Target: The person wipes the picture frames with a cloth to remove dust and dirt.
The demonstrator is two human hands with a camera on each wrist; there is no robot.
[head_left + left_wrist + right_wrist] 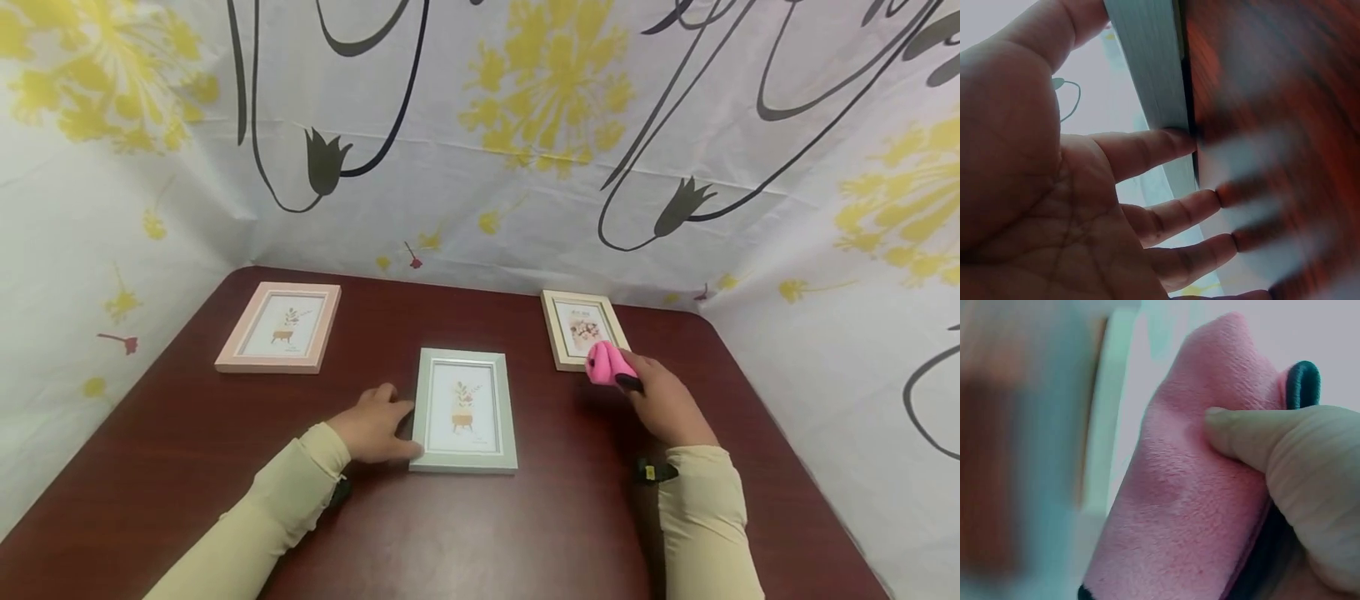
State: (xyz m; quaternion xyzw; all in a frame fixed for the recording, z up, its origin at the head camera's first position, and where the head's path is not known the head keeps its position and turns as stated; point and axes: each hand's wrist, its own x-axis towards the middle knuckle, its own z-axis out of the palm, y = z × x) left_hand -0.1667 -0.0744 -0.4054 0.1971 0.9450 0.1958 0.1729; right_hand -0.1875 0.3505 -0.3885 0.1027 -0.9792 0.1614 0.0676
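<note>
A pale green picture frame lies flat in the middle of the table, a plant print behind its pane. My left hand is at its left side, thumb by the lower left corner. In the left wrist view the fingers are spread and fairly straight, the index fingertip against the frame's side edge. My right hand grips a folded pink cloth with dark trim, held just off the near edge of a cream picture frame. The right wrist view shows the thumb pressed on the cloth.
A pink picture frame lies at the back left of the dark red wooden table. White fabric with yellow and grey flower prints hangs around the back and sides.
</note>
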